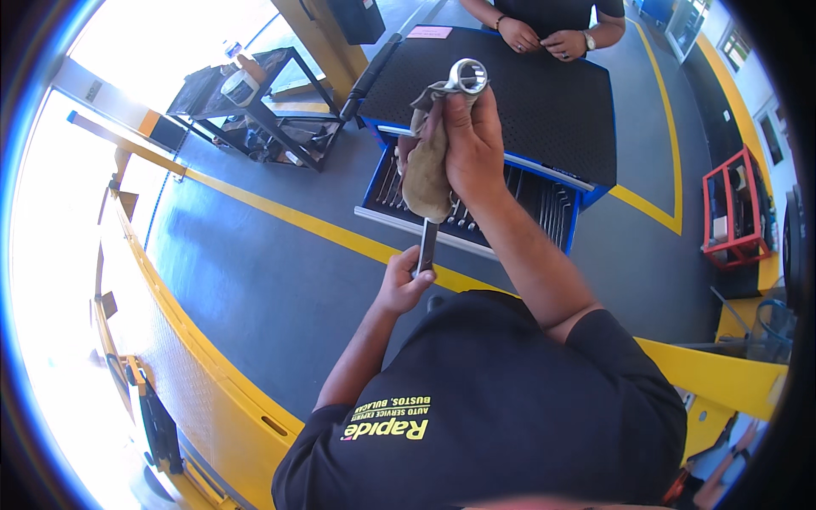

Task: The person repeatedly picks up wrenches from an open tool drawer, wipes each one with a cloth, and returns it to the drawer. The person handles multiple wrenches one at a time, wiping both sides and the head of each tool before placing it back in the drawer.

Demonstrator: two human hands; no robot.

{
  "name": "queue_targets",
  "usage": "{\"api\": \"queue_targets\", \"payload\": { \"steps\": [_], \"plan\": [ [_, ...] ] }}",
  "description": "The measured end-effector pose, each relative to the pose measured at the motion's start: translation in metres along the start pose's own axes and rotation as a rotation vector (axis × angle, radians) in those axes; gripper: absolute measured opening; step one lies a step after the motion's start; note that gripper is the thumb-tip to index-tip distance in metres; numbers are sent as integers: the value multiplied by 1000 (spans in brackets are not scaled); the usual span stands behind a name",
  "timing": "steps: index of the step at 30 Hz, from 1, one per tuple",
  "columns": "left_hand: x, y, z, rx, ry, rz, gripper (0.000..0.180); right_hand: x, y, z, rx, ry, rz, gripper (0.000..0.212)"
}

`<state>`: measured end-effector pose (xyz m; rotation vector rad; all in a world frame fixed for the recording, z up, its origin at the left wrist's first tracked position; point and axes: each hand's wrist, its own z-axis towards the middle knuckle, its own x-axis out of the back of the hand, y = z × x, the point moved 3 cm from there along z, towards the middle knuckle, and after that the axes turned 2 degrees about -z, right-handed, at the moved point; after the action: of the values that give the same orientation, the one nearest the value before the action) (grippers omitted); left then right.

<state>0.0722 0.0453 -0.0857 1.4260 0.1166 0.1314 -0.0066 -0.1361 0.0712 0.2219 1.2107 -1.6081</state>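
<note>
A long ring-ended wrench [427,242] points away from me above an open drawer, its silver ring end [468,76] tilted up at the far side. My left hand [403,281] is closed round the near part of its handle. Just below the ring, my right hand [476,146] is closed with a dirty tan and grey rag [427,174] against the wrench. The rag covers the middle of the shaft and hangs to the left of my fingers. Several wrenches [557,212] lie in rows in the drawer beneath, partly hidden by my right forearm.
The drawer [425,228] juts toward me from a blue tool cabinet with a black top [544,110]. Across it stands another person, hands [541,41] together. A black cart [276,102] stands far left, a red rack [735,212] right. Yellow lift parts [229,382] flank me.
</note>
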Motion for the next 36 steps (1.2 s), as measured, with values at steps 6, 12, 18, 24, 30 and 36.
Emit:
{"api": "queue_targets", "payload": {
  "steps": [6,12,18,24,30,36],
  "plan": [
    [15,15,-27,311,-25,90,30,18,11,-19,62,147,-136,27],
    [-1,20,-21,318,-43,442,19,96,29,-16,-311,551,7,29],
    [-3,-34,-33,538,-52,484,36,201,76,-73,-476,704,-304,38],
    [-6,-70,-45,788,-117,179,40,290,18,-190,-827,301,-1501,55],
    [-30,-92,2,799,-216,159,40,289,-18,-268,-964,183,-1969,45],
    [-77,-109,38,834,-263,81,38,281,-17,-283,-904,233,-1924,39]
  ]
}}
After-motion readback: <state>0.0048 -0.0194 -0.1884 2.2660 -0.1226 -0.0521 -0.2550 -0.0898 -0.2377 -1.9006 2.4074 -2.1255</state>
